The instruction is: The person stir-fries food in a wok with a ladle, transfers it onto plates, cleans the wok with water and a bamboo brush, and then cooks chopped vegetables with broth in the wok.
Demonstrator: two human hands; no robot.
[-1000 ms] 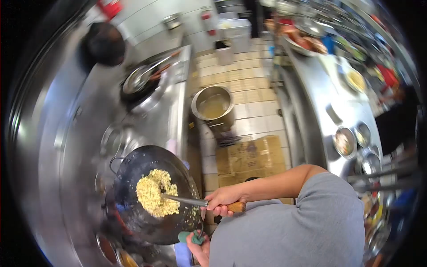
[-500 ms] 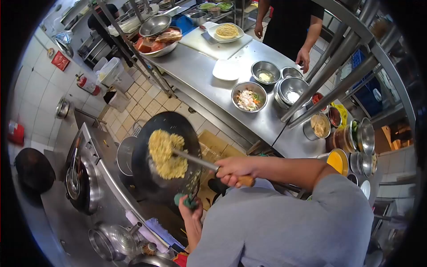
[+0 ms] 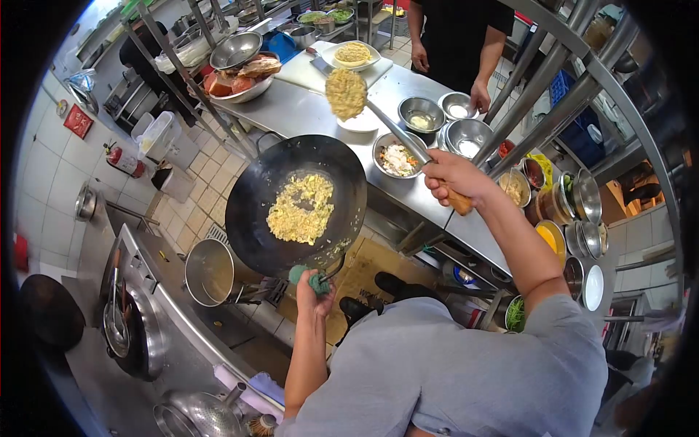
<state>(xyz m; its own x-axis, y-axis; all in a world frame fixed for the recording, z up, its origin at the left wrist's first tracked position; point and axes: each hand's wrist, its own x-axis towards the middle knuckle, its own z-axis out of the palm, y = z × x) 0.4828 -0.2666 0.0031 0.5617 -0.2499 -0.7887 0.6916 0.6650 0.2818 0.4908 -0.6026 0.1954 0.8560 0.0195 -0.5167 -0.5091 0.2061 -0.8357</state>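
My left hand (image 3: 314,295) is closed round a green cloth (image 3: 309,280) at the near handle of a black wok (image 3: 244,218). Yellow fried rice (image 3: 300,210) lies in the wok, which is held up beside the steel counter. My right hand (image 3: 455,180) grips the wooden handle of a long ladle (image 3: 399,133). Its bowl is heaped with fried rice (image 3: 346,93) and hangs over a white plate (image 3: 358,121) on the counter, partly covering it.
On the steel counter (image 3: 291,113) stand a bowl of chopped ingredients (image 3: 397,159), steel bowls (image 3: 421,114), a cutting board (image 3: 295,71) and a filled dish (image 3: 352,54). A co-worker (image 3: 459,44) stands behind it. A pot (image 3: 209,272) is below left, near the stove (image 3: 182,320).
The wok has moved from over the stove side to the counter. My right hand has lifted the ladle, loaded with rice, out of the wok and towards the plate. The view has turned right.
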